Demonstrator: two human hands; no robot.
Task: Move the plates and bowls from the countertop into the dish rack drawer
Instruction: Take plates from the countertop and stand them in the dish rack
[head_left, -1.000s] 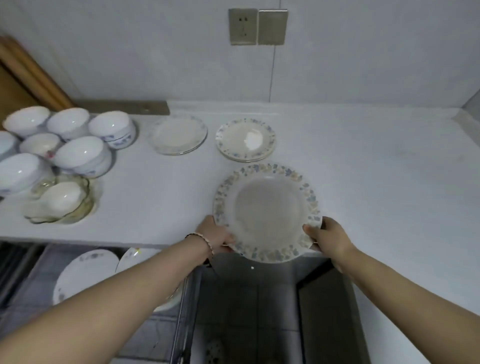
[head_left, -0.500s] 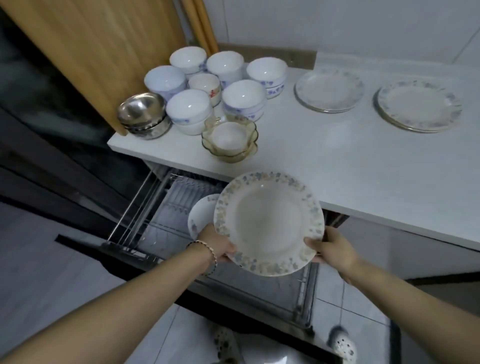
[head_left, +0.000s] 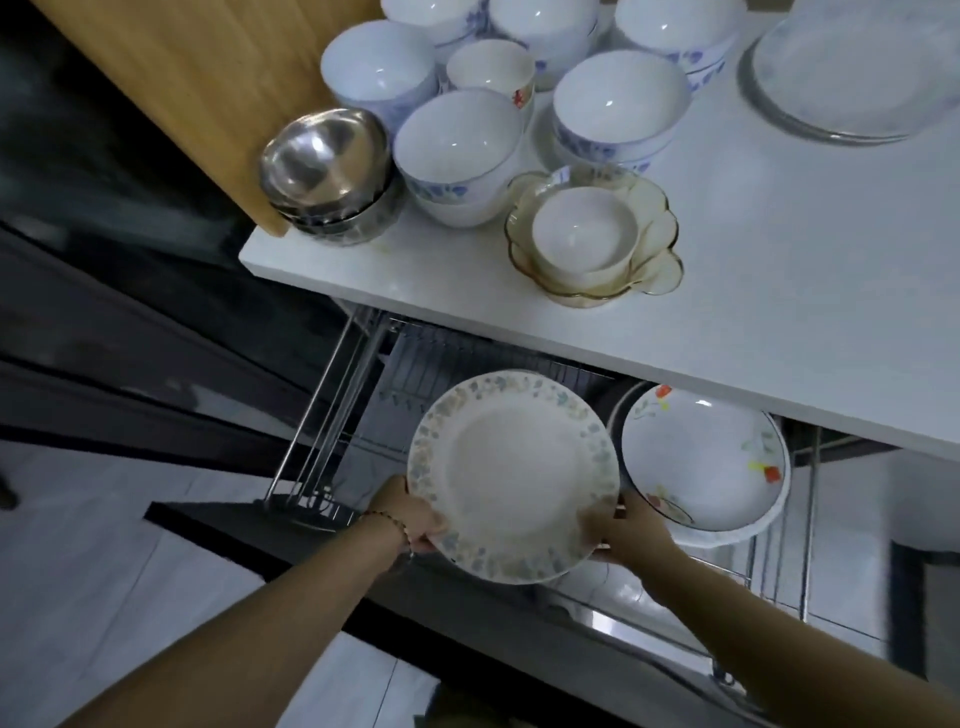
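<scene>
Floral-rimmed plate is hanging tilted over the open dish rack drawer, below the front edge of the white table. Left hand is gripping its lower left rim, fingers curled underneath; right hand is clasping the lower right rim the same way. Just beside it on the right, a white plate with red flowers is leaning in the rack. Up on the table, white bowls, stacked steel bowls and an amber glass bowl holding a small white bowl are sitting close together.
</scene>
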